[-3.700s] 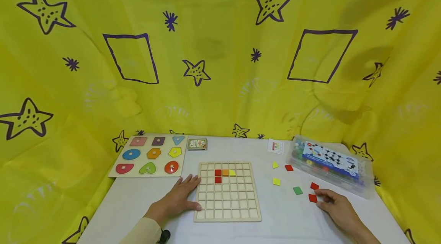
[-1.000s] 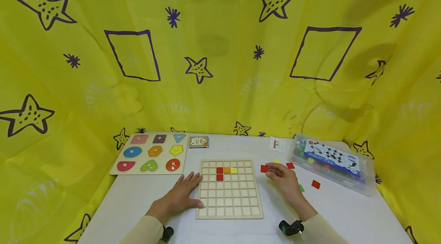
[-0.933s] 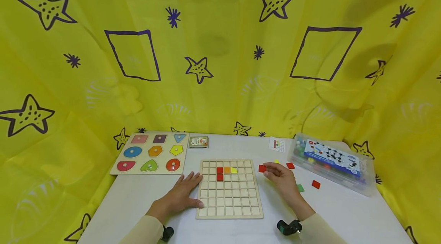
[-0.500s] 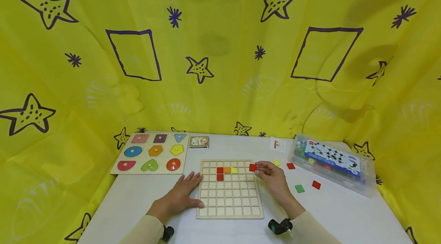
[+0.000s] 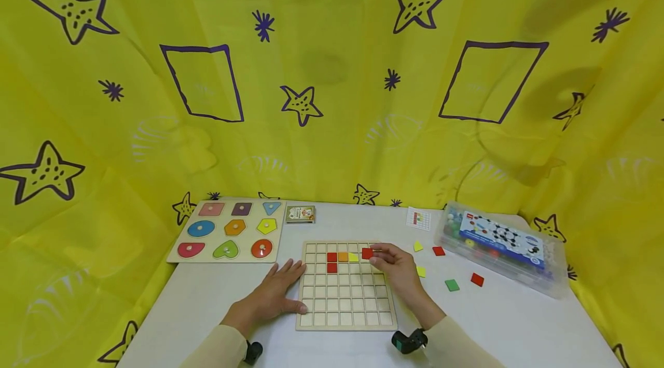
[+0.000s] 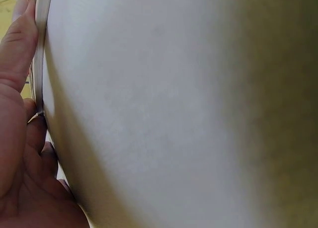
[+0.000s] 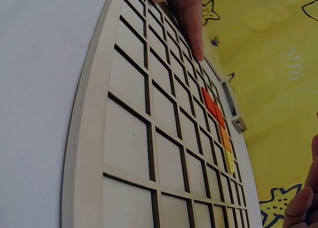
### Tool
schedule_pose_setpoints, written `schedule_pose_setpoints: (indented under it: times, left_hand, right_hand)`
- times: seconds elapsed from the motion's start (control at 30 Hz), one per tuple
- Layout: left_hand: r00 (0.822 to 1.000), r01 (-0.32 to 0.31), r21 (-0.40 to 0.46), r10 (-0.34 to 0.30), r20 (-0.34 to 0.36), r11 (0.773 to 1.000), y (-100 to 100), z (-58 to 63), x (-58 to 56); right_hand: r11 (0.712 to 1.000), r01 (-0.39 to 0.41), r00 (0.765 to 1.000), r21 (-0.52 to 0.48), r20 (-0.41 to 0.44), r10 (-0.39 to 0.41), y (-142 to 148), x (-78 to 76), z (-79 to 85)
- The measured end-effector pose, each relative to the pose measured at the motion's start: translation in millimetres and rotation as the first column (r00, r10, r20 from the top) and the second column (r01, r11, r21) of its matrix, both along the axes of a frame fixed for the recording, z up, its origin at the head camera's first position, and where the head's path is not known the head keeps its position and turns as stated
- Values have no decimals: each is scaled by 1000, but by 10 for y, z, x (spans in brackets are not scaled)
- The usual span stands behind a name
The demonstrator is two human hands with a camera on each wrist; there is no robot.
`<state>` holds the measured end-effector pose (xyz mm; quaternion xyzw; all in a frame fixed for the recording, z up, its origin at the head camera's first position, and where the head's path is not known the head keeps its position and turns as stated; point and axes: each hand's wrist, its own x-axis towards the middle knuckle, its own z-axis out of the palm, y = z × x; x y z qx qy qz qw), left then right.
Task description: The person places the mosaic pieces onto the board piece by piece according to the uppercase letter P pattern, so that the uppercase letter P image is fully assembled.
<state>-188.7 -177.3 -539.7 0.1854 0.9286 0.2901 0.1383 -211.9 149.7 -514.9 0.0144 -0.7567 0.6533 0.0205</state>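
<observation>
Wooden shape puzzle [image 5: 219, 229] lies at the left of the frame. Left of centre, the left hand [image 5: 270, 296], fingers spread and curled round nothing, touches the left edge of the grid board [image 5: 346, 303], just where it was a second ago. At centre, two red pieces [image 5: 332, 256], an orange piece [image 5: 343, 256] and a yellow piece [image 5: 353, 257] sit in the upper cells; bare wood shows in those below. Just right of them comes the change: a red tile [image 5: 367, 254], lately beyond the board's right edge, is now over its upper right cells, pinched between thumb and fingers of the right hand [image 5: 402, 276]. That probably puts a cell within reach; the tile does not look seated. Farther right, white cloth spans to the green tile [image 5: 452, 285], and the plastic box [image 5: 498, 247] bounds the room.
</observation>
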Motion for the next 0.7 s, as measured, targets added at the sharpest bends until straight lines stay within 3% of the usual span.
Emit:
schedule_pose_setpoints:
  times: [0.13,0.43,0.7]
  left_hand:
    - [999,21,-9,-22,-37,1000,-13,-28,-11]
    - [1000,20,-6,-21,-24,1000,-11,-35,-18]
    - [1000,18,0,-18,-24,1000,-8,-30,-12]
  right_hand:
    - [999,-19,1000,-34,9,20,-73,9,-5]
    - [995,-66,997,-72,-30,64,-217,16,-24]
    - [995,-79,997,-58,-2,79,-341,37,-60]
